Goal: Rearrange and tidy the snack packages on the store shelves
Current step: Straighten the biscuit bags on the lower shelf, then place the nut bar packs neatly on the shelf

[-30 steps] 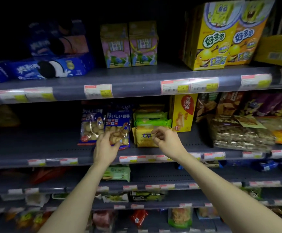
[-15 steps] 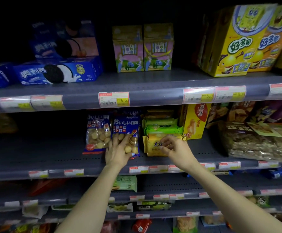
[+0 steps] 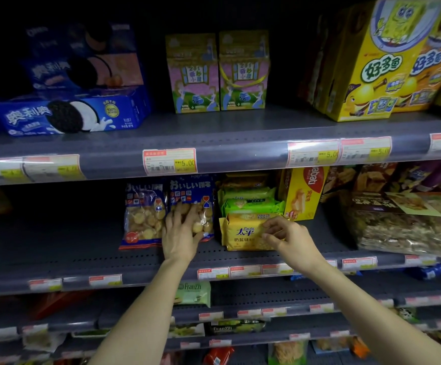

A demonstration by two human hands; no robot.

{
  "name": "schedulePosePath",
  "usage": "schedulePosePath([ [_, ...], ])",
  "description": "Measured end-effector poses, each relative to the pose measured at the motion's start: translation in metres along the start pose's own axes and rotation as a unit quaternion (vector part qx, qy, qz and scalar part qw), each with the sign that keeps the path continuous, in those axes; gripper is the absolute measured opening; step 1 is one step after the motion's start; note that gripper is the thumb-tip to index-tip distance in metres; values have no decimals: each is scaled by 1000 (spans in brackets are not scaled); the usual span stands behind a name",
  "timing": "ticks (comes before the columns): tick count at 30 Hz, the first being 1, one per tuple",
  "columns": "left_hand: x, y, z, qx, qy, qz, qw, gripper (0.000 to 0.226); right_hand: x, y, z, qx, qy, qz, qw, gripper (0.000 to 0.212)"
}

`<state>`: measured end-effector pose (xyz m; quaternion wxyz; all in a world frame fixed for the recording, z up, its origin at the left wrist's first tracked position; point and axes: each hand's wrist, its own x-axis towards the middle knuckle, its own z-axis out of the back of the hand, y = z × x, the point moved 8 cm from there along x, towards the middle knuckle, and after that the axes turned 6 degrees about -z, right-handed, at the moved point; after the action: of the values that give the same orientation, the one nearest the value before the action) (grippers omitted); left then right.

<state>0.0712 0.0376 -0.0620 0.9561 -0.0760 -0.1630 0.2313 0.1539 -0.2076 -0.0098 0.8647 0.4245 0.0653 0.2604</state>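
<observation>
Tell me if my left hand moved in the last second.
Yes, slightly: the left hand has slid farther in, up the blue cookie bag, away from the shelf-edge price tags.

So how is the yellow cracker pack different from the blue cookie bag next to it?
The yellow cracker pack is opaque and lies flat under green packs; the blue cookie bag stands upright with a clear window showing round biscuits. The right hand pinches the pack; the left hand lies spread on the bag. Both sit on the middle shelf.

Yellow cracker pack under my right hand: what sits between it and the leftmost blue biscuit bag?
In the head view, one more blue biscuit bag, with the left hand resting on it, stands between the yellow cracker pack and the leftmost bag.
</observation>
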Motion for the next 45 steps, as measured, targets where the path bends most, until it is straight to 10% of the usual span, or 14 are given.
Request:
schedulePosePath([
  [18, -21, -2, 13, -65, -34, -8, 997, 67, -4, -69, 43, -278, -27, -47, 959, 32],
  [27, -37, -92, 70, -196, -239, -55, 949, 40, -24, -102, 90, -249, -60, -24, 966, 25],
  [35, -27, -272, 25, -165, -73, -323, 929, 35, -33, -121, 151, -327, -113, 21, 938, 23],
  [45, -2, -371, -31, -174, 54, -352, 918, 46, -33, -153, 219, -365, -144, 25, 919, 28],
])
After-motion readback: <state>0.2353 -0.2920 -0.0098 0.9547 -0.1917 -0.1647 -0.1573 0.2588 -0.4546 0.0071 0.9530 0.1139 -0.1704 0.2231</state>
